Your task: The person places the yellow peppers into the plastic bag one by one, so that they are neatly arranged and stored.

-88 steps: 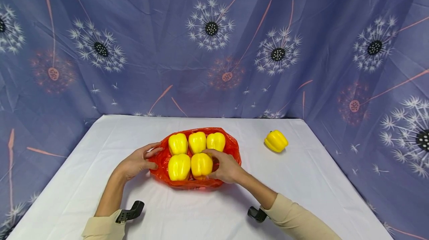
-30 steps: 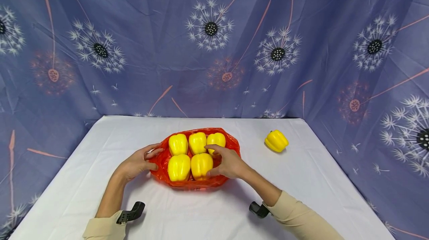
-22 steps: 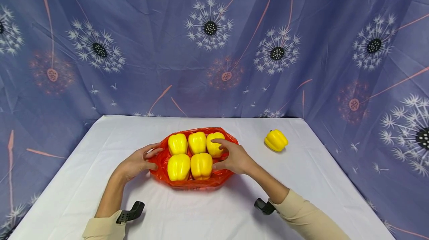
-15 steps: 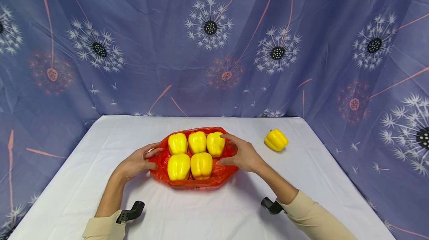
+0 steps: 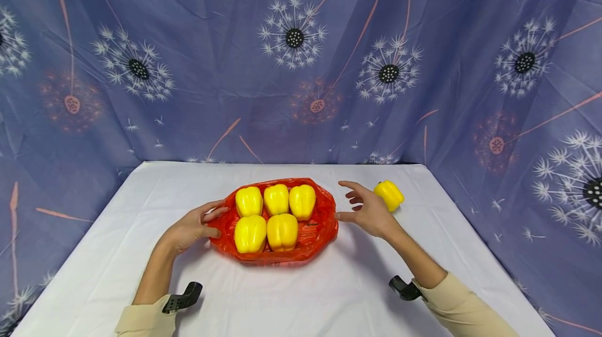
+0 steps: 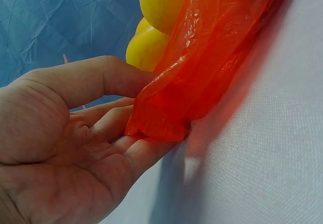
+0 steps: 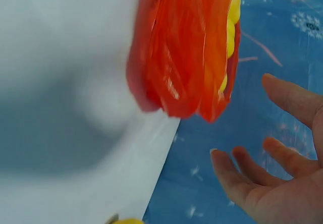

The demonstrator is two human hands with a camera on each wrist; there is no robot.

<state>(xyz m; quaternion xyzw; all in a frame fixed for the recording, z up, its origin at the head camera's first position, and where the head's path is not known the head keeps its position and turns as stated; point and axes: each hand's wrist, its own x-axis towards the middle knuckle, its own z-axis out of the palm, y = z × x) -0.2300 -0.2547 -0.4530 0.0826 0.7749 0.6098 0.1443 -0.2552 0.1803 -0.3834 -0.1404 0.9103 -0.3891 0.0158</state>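
Note:
A red plastic bag lies spread on the table, its mouth facing up. Several yellow bell peppers stand inside in two rows, with a bare spot at the front right. My left hand holds the bag's left edge; in the left wrist view the thin plastic runs between thumb and fingers. Just right of the bag hovers my right hand, fingers spread and holding nothing, also plain in the right wrist view. Behind it, one loose yellow bell pepper lies on its side, partly covered by the hand.
A white cloth covers the table. Blue-purple curtains with dandelion prints hang at the back and both sides. Black wrist cameras stick out from both cuffs.
My right hand has let go of the front right pepper and moved right, out of the bag, towards the loose pepper. The left hand and the bag have hardly moved.

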